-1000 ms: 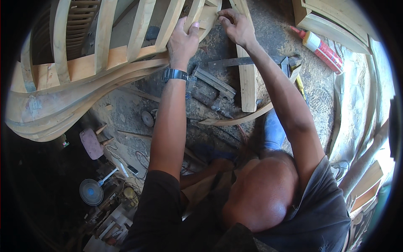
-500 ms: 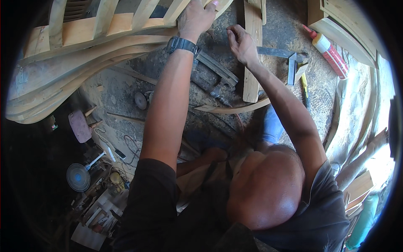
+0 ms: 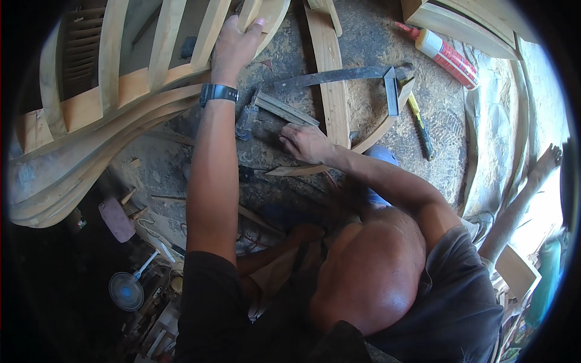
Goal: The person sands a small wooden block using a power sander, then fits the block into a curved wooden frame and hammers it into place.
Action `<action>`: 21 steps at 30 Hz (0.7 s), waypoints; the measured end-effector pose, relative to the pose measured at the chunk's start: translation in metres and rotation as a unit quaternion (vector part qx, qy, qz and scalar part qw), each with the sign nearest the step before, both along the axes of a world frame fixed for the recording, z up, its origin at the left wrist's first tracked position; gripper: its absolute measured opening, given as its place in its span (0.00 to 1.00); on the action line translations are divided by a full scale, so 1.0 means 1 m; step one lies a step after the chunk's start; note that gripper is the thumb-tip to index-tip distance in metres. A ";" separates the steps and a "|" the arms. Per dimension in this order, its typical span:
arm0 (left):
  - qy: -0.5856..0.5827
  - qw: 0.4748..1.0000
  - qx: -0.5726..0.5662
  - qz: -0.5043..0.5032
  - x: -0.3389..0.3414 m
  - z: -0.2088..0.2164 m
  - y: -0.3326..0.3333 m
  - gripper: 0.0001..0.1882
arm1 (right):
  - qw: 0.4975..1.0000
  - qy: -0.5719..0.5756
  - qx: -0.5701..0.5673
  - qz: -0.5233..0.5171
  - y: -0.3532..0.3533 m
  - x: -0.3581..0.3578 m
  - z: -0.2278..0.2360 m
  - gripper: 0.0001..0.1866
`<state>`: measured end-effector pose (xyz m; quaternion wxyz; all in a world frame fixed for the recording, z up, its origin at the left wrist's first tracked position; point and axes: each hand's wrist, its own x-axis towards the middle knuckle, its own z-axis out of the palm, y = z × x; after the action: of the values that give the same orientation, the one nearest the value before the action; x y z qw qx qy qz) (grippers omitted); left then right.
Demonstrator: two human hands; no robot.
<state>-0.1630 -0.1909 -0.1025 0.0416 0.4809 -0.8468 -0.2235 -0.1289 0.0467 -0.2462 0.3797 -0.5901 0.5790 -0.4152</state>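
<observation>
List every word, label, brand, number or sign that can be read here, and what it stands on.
None can be quoted.
Red-and-white bottle: label print too small and blurred to read.
Dark wristwatch: display too small to read.
Metal blade: no markings can be made out.

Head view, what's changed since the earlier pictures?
The right hand has drawn back from near the slatted wooden frame to the metal tool; whether it grips is unclear. The left hand stays at the frame; the red-and-white bottle hasn't moved.
</observation>
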 end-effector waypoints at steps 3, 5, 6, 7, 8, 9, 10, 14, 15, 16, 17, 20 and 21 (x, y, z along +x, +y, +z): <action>-0.009 1.000 0.013 0.000 0.004 -0.001 -0.006 0.26 | 1.000 -0.004 -0.005 -0.006 -0.006 -0.003 0.004 0.09; -0.014 0.999 0.036 0.002 0.003 0.002 -0.007 0.26 | 0.999 -0.021 -0.003 -0.024 -0.007 -0.005 0.008 0.09; -0.017 0.999 0.044 0.003 0.004 0.004 -0.006 0.26 | 0.999 -0.030 -0.003 -0.033 -0.010 -0.004 0.008 0.09; -0.019 0.998 0.053 0.005 0.004 0.007 -0.005 0.26 | 0.998 -0.038 -0.004 -0.041 -0.012 -0.002 0.007 0.09; -0.026 0.999 0.044 0.005 0.004 0.007 -0.005 0.25 | 0.998 -0.046 -0.004 -0.050 -0.014 -0.001 0.007 0.10; -0.033 0.999 0.036 0.005 0.005 0.007 -0.006 0.24 | 0.998 -0.047 -0.004 -0.046 -0.015 0.000 0.006 0.09; -0.040 0.999 0.027 0.005 0.005 0.007 -0.006 0.23 | 0.998 -0.048 -0.005 -0.042 -0.017 0.002 0.006 0.09; -0.045 0.998 0.029 -0.023 0.005 0.010 0.003 0.23 | 0.998 -0.060 0.005 -0.034 -0.019 0.002 0.002 0.09; -0.055 0.998 0.021 -0.025 0.003 0.009 0.008 0.24 | 0.996 -0.073 0.001 -0.046 -0.019 0.001 0.000 0.09; -0.062 0.998 0.011 -0.025 0.002 0.011 0.009 0.25 | 0.995 -0.084 -0.006 -0.056 -0.021 -0.002 0.002 0.09; -0.042 0.999 0.006 -0.020 0.005 0.009 0.006 0.26 | 0.993 -0.094 -0.011 -0.064 -0.022 -0.005 0.004 0.09; 0.017 1.000 -0.002 -0.009 0.015 0.003 -0.001 0.30 | 0.993 -0.093 0.019 -0.070 -0.029 -0.020 0.013 0.08; 0.037 0.999 0.001 -0.011 0.018 0.001 -0.001 0.32 | 0.992 -0.098 0.019 -0.084 -0.030 -0.022 0.013 0.08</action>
<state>-0.1448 -0.1918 -0.1011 0.0704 0.4628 -0.8498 -0.2423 -0.1509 0.0164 -0.2327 0.4092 -0.4890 0.5942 -0.4902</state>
